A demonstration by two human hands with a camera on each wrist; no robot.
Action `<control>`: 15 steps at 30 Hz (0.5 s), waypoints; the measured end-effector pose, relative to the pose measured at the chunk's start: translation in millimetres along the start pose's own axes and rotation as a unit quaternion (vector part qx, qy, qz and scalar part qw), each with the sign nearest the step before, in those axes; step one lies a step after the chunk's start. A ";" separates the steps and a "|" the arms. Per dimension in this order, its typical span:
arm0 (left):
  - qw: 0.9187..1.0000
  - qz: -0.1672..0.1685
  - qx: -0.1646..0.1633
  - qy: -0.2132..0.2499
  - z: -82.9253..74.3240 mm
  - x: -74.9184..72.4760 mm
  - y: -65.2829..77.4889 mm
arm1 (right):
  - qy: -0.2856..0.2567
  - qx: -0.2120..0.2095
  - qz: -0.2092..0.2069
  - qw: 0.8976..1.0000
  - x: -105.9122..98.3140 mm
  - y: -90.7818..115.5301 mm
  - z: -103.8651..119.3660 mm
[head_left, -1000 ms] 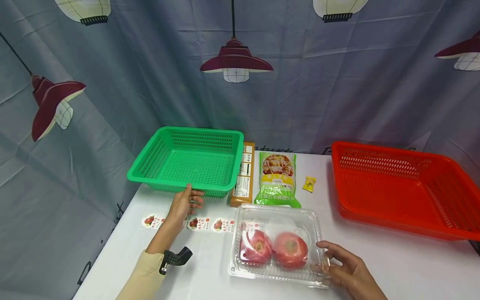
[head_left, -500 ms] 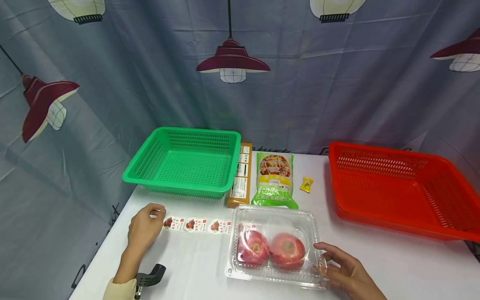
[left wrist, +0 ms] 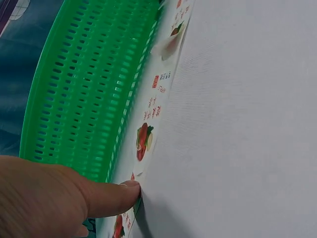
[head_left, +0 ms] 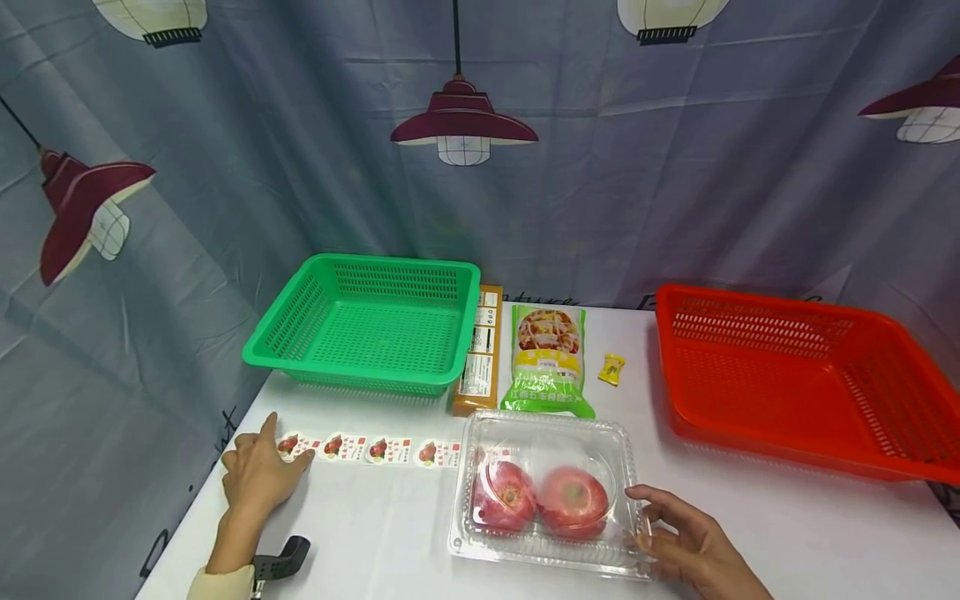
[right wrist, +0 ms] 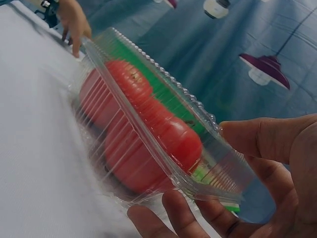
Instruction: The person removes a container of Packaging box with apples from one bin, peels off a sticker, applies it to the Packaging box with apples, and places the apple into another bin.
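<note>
My right hand [head_left: 686, 542] grips the right side of a clear plastic clamshell box [head_left: 551, 429], with thumb and fingers around its edge. Inside the box sit two red apples [head_left: 573, 502]. At the left, my left hand [head_left: 258, 473] lies over the end of a strip of fruit stickers [head_left: 387, 451], thumb and index finger spread apart. In the left wrist view, the thumb [left wrist: 116, 198] touches the strip's edge, and one sticker [left wrist: 171, 44] farther along has a lifted corner. The strip's right end runs up to the box.
Behind the strip stands a green basket [head_left: 363, 379], with an orange-brown carton [head_left: 477, 375] beside it. A green and yellow food bag [head_left: 549, 358] and a small yellow packet [head_left: 612, 369] lie behind the box. A red basket [head_left: 750, 408] stands at the right.
My left hand has moved from the green basket's front edge left and toward me, onto the sticker strip's left end. My right hand stays on the box.
</note>
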State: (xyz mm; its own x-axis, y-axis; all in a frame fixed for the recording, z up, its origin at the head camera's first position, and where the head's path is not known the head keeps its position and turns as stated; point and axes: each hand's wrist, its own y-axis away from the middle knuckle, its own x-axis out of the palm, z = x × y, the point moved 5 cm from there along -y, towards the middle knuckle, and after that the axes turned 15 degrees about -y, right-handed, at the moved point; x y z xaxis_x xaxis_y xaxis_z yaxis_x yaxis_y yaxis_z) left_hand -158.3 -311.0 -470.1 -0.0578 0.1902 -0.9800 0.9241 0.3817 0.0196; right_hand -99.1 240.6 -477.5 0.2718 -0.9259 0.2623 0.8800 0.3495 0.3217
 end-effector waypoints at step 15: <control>0.999 0.010 -0.007 0.042 1.1 -7.8 -4.6 | -0.019 0.020 -0.017 0.999 0.2 0.9 -0.7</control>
State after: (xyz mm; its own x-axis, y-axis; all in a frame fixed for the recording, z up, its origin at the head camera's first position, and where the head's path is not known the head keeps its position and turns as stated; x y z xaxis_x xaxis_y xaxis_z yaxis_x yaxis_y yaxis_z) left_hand -161.6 -315.2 -462.7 -0.0722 0.2733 -0.9592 0.9199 0.3899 0.0419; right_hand -97.9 240.7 -477.8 0.2254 -0.9316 0.2850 0.8721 0.3233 0.3674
